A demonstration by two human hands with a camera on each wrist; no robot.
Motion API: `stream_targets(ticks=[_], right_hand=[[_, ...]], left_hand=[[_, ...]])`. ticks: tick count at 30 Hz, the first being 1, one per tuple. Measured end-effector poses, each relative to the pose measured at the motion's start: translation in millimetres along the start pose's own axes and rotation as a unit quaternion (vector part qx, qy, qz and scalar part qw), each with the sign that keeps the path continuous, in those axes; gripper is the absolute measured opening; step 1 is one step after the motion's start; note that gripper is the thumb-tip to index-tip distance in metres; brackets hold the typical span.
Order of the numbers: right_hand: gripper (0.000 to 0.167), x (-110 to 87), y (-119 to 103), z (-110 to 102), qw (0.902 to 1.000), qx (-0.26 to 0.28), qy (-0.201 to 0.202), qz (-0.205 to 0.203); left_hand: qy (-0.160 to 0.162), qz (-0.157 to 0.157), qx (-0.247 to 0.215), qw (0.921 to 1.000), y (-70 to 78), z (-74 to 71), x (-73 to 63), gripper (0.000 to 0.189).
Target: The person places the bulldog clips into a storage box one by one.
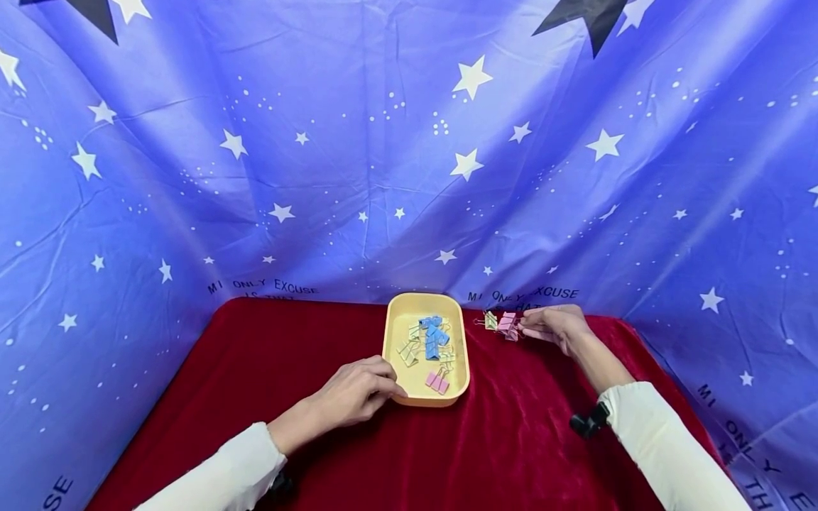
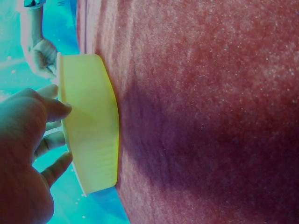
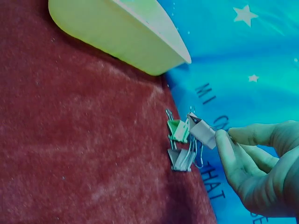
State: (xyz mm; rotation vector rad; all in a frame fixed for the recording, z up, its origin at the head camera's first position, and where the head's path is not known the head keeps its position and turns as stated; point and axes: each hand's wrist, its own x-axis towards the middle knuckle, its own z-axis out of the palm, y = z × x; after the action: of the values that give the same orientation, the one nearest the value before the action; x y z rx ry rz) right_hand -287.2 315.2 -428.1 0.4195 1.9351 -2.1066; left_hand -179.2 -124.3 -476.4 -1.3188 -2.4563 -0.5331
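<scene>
A yellow tray holds several binder clips: blue ones, pale yellow ones and a pink one. My left hand is at the tray's near left corner, its fingers bent over the rim and gripping it. To the right of the tray, my right hand pinches a pink binder clip between thumb and forefinger, at its wire handle end. That clip is tilted, overlapping a greenish-yellow clip and another pink clip lying on the cloth.
Dark red velvet cloth covers the table. A blue star-printed curtain rises behind the table and along both sides, close behind the loose clips. Each sleeve has a black wrist device, the right one showing plainly.
</scene>
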Motion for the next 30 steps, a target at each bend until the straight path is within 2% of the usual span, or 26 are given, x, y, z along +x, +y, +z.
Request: stream_targets(ticks=[9, 18, 25, 30], right_hand=[[0.044, -6.0, -3, 18, 0.9993, -0.025, -0.017, -0.024], [0.037, -14.9, -8, 40, 0.9979, -0.047, -0.025, -0.037], [0.048, -24.0, -10, 63, 0.9941, -0.077, -0.035, -0.067], [0.05, -31.4, -11, 79, 0.9926, -0.09, -0.041, -0.071]], left_hand=[[-0.003, 0.002, -0.007, 1.0, 0.0, -1.7, 0.0, 0.031], [0.0, 0.002, -0.008, 1.0, 0.3, -1.6, -0.1, 0.03], [0.004, 0.002, -0.007, 1.0, 0.7, -1.6, -0.4, 0.029], [0.004, 0.003, -0.007, 1.0, 0.7, -1.7, -0.4, 0.029]])
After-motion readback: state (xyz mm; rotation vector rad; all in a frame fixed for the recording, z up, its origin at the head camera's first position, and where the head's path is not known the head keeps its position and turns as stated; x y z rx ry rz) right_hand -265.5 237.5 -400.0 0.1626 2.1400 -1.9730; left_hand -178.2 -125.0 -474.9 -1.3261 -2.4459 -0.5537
